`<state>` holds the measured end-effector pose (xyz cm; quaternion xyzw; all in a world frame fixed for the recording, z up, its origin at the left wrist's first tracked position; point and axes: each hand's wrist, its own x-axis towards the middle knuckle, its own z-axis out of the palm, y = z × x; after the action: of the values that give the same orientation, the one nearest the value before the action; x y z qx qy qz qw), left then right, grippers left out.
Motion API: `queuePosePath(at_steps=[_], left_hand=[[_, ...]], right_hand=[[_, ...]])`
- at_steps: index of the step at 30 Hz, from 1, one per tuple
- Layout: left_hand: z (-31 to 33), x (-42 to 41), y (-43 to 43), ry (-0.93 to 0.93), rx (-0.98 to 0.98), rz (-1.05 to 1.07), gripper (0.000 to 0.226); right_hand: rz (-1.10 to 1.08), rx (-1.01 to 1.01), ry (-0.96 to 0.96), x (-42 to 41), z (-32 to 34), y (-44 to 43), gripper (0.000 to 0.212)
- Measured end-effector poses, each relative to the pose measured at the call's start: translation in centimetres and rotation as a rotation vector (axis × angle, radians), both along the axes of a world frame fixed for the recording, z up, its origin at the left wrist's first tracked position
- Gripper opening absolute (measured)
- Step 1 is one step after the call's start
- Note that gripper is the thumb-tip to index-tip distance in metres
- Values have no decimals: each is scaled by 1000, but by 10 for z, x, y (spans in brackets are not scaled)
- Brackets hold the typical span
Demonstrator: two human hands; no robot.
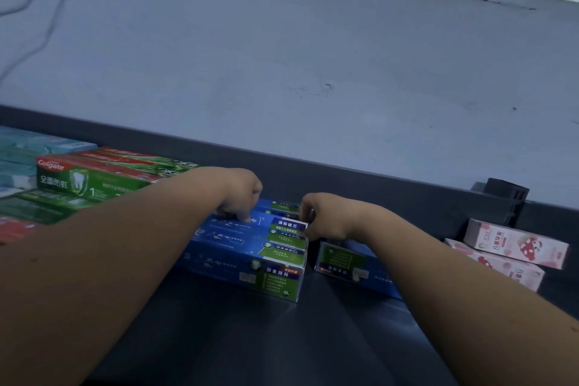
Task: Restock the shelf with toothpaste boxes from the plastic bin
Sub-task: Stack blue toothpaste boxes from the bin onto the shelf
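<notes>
Through the head camera I had both hands on the same carton. My left hand [238, 197] was curled down over the top blue box [275, 222], fingertips on its upper face, and my right hand [319, 216] pinched that box's right end. The hands were apart, one carton-length between them. The box lay on the blue stack [250, 269] in the middle of the dark shelf [250, 338], close to the back lip under the pale wall [282, 72]. The plastic bin was out of view.

I judged these cartons light and stiff along their length, but thin-walled. A hard squeeze on the broad faces would probably dent them, and the glossy print looked slippery. The safest hold seemed to be at the two ends or along the long edges, where the folded flaps give strength. Sliding the box square seemed better than lifting it by one corner.

Counting, the blue stack showed about four boxes, though motion blur and my own forearm made the back one uncertain. One lone blue box [341, 263] lay just to its right, partly under my right wrist. Two pink boxes [513, 241] sat at the far right, one resting on the other. At the left were at least four green-and-red Colgate boxes [84, 178], with paler cartons beyond them that I could not count.
</notes>
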<state>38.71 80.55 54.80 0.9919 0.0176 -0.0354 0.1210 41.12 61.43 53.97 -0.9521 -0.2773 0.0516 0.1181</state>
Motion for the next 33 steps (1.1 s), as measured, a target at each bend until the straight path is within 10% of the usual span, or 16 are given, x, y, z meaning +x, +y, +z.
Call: queuePosePath(at_steps=[10, 15, 20, 33], left_hand=[[3, 5, 3, 67, -47, 8, 19], [6, 2, 4, 21, 35, -15, 63], [7, 2, 5, 59, -15, -54, 50], [26, -7, 10, -166, 10, 40, 70]], right_hand=[[-77, 288, 157, 7, -6, -7, 35], [-45, 352, 11, 4, -3, -6, 56], [-14, 299, -149, 6, -4, -6, 59], [-273, 1105, 463, 18, 10, -43, 12]])
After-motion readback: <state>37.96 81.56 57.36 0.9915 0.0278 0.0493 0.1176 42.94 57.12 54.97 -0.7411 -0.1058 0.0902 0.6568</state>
